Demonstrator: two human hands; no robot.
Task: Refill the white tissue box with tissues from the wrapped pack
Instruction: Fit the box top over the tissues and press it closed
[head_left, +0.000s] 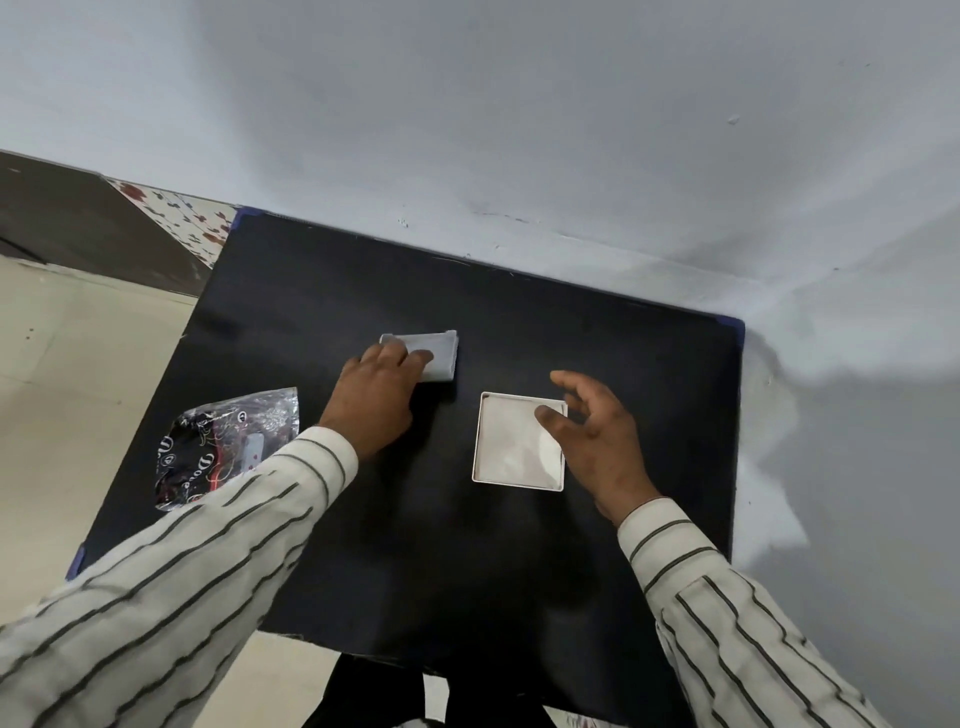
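White tissue box, open top, sits right of centre on the black bench; white tissues look already inside, so filling seems mostly done. Right hand hovers over its right edge, fingers spread, gripping nothing. Grey-white lid, probably the box cover, lies farther off to the left, left hand resting on it with fingers flat, not clearly clamped. Emptied shiny wrapper at near-left bench edge. Left to do, likely: lid back on.

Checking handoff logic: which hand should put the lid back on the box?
Left. The left hand already rests on the grey lid; the right hand hovers open at the tissue-filled white box, able to steady it.
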